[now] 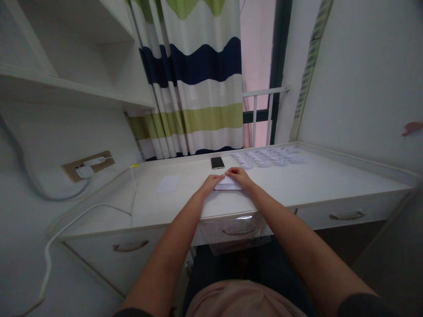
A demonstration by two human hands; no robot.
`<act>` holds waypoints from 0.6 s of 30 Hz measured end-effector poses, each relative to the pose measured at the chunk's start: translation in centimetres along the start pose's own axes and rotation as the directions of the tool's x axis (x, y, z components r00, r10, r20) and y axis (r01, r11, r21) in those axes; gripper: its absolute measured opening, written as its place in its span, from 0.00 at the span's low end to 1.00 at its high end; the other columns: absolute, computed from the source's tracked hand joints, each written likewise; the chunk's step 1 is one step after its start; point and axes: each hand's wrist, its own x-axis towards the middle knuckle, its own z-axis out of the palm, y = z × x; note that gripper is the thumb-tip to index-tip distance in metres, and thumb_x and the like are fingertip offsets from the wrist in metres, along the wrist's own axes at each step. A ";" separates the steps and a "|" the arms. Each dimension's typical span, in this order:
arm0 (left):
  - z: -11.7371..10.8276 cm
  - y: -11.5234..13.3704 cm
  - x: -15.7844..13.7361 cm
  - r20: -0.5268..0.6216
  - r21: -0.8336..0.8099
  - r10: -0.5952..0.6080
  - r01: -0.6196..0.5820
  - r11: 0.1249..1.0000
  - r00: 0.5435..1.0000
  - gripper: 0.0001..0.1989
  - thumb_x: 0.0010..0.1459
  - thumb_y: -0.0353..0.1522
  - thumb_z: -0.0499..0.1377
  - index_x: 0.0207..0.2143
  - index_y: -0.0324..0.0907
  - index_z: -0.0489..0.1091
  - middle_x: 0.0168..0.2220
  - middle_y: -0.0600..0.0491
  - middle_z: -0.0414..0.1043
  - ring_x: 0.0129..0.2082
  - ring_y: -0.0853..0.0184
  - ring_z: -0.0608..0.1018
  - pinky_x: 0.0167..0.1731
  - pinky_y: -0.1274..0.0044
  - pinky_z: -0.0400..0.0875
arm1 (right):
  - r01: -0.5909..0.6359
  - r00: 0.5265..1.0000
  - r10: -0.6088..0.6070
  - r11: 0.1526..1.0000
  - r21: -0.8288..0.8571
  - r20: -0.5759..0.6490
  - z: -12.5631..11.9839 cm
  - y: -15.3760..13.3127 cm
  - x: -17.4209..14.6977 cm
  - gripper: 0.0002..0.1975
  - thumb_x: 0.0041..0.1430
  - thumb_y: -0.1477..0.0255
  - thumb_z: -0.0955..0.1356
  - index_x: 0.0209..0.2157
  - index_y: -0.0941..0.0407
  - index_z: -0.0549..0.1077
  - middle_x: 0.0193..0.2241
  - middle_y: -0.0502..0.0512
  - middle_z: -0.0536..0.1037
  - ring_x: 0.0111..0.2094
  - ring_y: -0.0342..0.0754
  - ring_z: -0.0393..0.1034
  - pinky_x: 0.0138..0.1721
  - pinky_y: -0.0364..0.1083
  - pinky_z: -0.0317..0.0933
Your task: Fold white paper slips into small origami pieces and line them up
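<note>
Left hand [212, 182] and right hand [239, 176], fingers curled nearly closed, hold a folded paper [228, 186] on the desk [185, 204].
A fold seems in hand; the next move likely calls for pressing it flat. Beyond lie a phone [217, 163] and rows of white pieces [269, 157]; leftward, a flat sheet [167, 183].

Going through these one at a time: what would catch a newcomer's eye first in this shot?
Probably the curtain behind the desk, with its bold wavy navy and green bands. Next, the left hand and right hand meeting over a piece of white paper near the desk's front edge. Beyond them to the right, many small whitish pieces are clustered towards the back.
</note>
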 end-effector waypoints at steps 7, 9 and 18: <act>0.0 0.3 0.2 -0.057 0.037 0.087 -0.085 0.996 0.995 0.23 0.43 0.50 0.57 0.18 0.37 0.67 0.16 0.57 0.59 0.21 0.73 0.60 0.22 0.80 0.52 | -0.023 0.999 0.023 1.000 0.002 -0.036 0.0 -0.2 0.0 0.17 0.39 0.58 0.69 0.20 0.59 0.69 0.17 0.49 0.67 0.22 0.41 0.58 0.24 0.42 0.52; 0.0 0.3 0.2 -0.055 0.033 0.088 -0.086 0.996 0.995 0.23 0.43 0.49 0.57 0.19 0.36 0.67 0.16 0.57 0.60 0.21 0.73 0.61 0.22 0.80 0.53 | -0.043 0.997 0.044 0.999 0.013 -0.063 -0.1 -0.3 0.0 0.17 0.38 0.57 0.69 0.19 0.58 0.69 0.17 0.49 0.66 0.22 0.41 0.58 0.23 0.42 0.52; 0.0 0.3 0.2 -0.022 -0.098 0.052 -0.054 0.994 0.998 0.23 0.43 0.49 0.59 0.20 0.35 0.67 0.18 0.55 0.65 0.20 0.72 0.66 0.23 0.79 0.62 | -0.090 0.987 0.094 0.995 0.038 -0.132 -0.4 -0.5 0.0 0.17 0.36 0.58 0.69 0.19 0.58 0.69 0.17 0.49 0.68 0.22 0.42 0.59 0.23 0.43 0.52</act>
